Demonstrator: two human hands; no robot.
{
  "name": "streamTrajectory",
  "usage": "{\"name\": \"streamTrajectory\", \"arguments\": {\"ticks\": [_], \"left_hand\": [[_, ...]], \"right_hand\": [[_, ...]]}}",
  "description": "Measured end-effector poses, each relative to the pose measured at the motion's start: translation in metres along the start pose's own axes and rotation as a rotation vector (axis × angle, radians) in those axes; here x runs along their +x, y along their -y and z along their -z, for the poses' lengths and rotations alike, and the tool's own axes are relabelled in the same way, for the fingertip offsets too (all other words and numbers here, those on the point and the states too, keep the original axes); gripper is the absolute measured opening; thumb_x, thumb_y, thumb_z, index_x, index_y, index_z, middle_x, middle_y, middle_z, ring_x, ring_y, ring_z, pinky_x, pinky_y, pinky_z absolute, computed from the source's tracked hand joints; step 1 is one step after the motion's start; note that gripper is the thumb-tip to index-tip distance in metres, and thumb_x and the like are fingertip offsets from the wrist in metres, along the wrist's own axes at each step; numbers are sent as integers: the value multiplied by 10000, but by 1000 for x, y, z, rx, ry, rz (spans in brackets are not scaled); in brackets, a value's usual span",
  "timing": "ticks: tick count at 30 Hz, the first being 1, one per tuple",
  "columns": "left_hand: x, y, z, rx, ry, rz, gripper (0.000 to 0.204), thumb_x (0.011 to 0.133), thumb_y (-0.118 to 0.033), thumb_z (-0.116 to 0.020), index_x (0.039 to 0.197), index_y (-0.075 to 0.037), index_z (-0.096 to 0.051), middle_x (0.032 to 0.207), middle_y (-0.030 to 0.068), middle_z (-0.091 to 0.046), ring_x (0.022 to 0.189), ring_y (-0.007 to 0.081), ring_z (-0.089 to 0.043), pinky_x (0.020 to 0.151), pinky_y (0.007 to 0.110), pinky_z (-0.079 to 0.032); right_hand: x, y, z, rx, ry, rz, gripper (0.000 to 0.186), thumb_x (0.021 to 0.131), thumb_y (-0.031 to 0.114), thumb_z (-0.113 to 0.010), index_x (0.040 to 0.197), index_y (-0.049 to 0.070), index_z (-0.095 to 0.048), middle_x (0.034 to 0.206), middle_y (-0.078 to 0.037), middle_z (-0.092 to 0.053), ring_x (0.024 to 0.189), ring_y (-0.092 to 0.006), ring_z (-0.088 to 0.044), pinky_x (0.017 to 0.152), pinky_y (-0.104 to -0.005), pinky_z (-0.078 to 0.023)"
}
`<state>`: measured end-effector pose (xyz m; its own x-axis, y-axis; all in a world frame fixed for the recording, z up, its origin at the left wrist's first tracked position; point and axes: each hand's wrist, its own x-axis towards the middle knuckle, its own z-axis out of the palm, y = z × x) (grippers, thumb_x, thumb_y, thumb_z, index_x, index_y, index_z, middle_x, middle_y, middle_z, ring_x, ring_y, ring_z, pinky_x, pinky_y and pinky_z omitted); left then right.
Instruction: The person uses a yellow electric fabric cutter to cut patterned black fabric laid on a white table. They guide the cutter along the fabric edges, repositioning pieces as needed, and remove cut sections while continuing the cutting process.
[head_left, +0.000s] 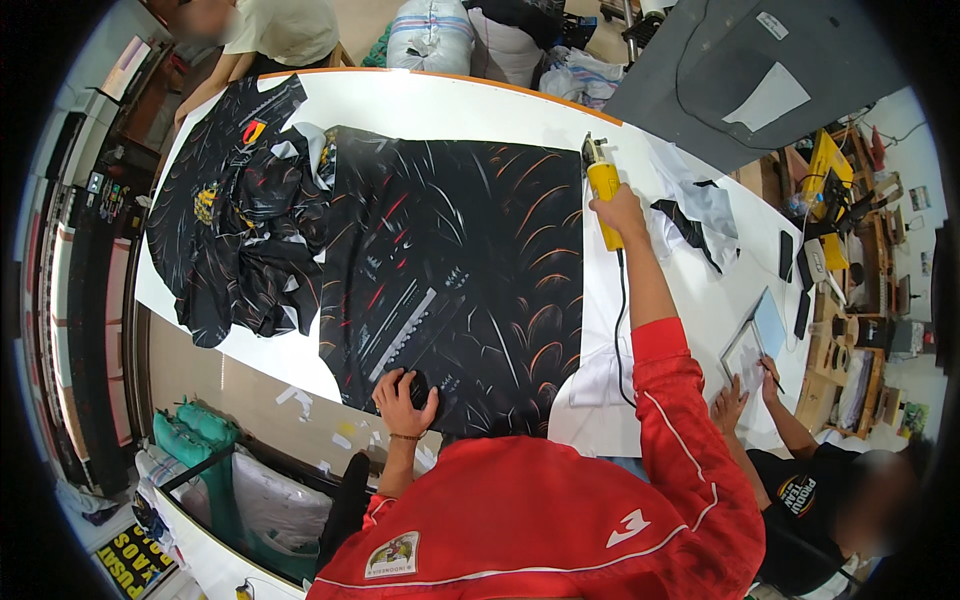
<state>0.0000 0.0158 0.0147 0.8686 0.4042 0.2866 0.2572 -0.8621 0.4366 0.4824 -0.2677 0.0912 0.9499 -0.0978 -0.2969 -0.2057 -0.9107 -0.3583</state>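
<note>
Yellow cutter [603, 181], inside right grip [622, 213], beside black fabric [480, 260]

A white, orange-edged surface [440, 108] fills the middle — stuffed sacks [428, 38] stand on the beige floor [235, 375] beyond it, a grey panel [700, 75] at upper right — wooden furniture [820, 375] lines the right-hand wall [908, 150].

Below and right of the right hand [622, 214], the white table [708, 310] is bare. Cloth scraps [688, 228] lie just above that spot. Bunched-up black cloth [272, 205] blocks the left end.
</note>
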Motion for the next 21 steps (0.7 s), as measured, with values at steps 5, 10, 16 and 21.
{"name": "streamTrajectory", "arguments": {"ticks": [5, 10, 16, 21], "left_hand": [[1, 0, 2, 7, 3, -6, 496, 789, -358, -825, 1192, -99, -694, 1279, 129, -605, 1214, 353, -564, 1042, 481, -394], [0, 0, -1, 16, -12, -26, 489, 801, -366, -824, 1190, -95, -702, 1288, 133, -606, 1231, 357, -554, 1059, 496, -390], [-4, 4, -5, 6, -20, -27, 480, 831, -365, -812, 1203, -84, -698, 1301, 133, -604, 1261, 362, -530, 1081, 512, -384], [-2, 5, -8, -31, -32, -46, 484, 840, -372, -805, 1212, -85, -688, 1305, 135, -603, 1267, 365, -527, 1087, 514, -380]], "right_hand": [[42, 8, -6, 121, 1, -1, 753, 738, 394, -822, 1323, -25, -599, 1245, -264, -715, 1149, -406, -712, 980, -487, -571], [40, -37, -36, 315, -33, 18, 759, 728, 437, -827, 1307, -8, -623, 1218, -266, -723, 1139, -407, -712, 959, -478, -565], [-95, -109, -45, 355, -7, -12, 654, 787, 413, -832, 1274, 38, -609, 1172, -237, -736, 1112, -407, -715, 931, -498, -559], [-247, -194, -60, 569, 62, -100, 586, 794, 314, -848, 1252, 39, -605, 1090, -199, -741, 997, -357, -740, 863, -464, -574]]}}
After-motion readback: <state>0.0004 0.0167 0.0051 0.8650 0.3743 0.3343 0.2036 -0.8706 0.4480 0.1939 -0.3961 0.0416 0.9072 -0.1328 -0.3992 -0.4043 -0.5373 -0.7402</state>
